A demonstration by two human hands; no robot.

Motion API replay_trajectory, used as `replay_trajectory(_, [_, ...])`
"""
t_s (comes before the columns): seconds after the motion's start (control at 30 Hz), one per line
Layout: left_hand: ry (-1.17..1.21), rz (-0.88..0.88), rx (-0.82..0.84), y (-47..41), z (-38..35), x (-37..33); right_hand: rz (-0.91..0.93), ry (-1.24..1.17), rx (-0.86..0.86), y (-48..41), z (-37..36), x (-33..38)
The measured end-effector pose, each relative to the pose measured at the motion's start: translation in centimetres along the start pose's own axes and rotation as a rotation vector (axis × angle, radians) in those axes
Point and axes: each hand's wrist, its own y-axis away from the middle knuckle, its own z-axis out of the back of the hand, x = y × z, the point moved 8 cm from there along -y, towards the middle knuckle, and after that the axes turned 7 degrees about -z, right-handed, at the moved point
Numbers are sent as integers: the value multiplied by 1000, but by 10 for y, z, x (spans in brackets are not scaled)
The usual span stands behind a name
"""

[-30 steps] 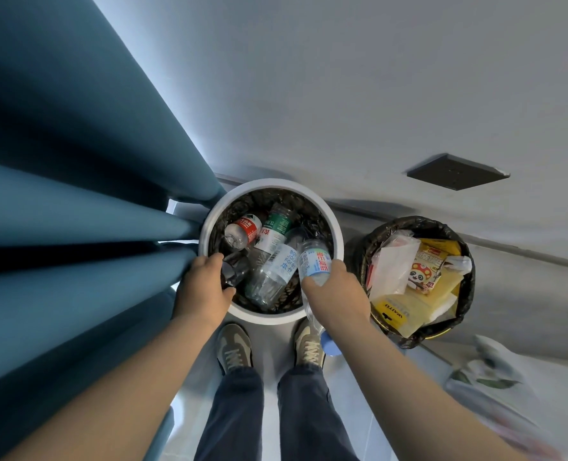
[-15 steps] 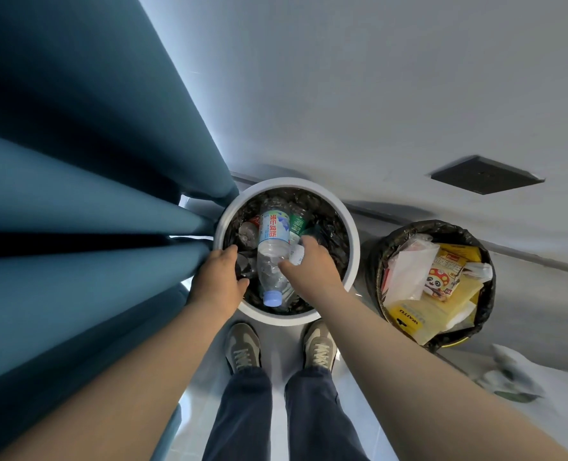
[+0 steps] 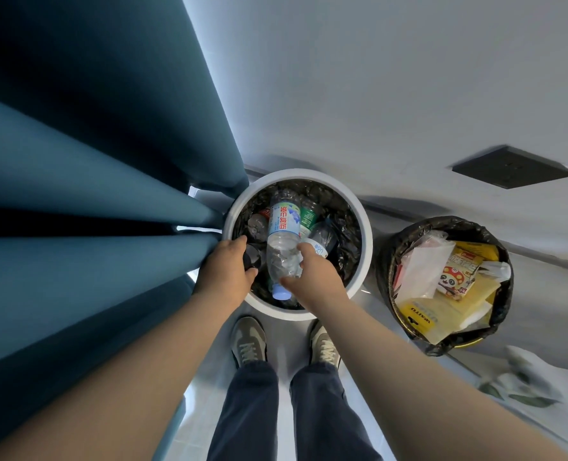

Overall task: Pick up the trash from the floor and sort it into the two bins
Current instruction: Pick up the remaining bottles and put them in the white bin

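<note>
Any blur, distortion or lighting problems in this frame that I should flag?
Head view: the centre is sharp, and the water bottle's label is readable. Strong wide-angle bending fans out the blue curtain and tilts the wall. The crumpled litter at lower right is smeared by blur. The curtain folds fall into deep shadow. The dark object gripped by the left hand is too shadowed to identify.

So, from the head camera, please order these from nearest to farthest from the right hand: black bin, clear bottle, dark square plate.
1. Clear bottle, held in the right hand, over the white bin.
2. Black bin, to the hand's right.
3. Dark square plate, farthest right, past that bin.
</note>
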Motion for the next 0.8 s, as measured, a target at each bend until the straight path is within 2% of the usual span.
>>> replay_trajectory(0.2, [-49, -2, -55, 16, 13, -6, 80, 230, -24, 20, 8, -2])
replay_trajectory(0.3, [-152, -58, -16, 34, 26, -21, 168, 433, -45, 42, 28, 2])
replay_trajectory(0.4, [-263, -133, 53, 55, 38, -39, 236, 534, -62, 66, 51, 10])
replay_trajectory(0.57, [-373, -226, 103, 101, 78, -73, 283, 604, -102, 121, 100, 26])
replay_trajectory(0.8, [-333, -272, 132, 182, 153, -126, 312, 527, -191, 227, 170, 63])
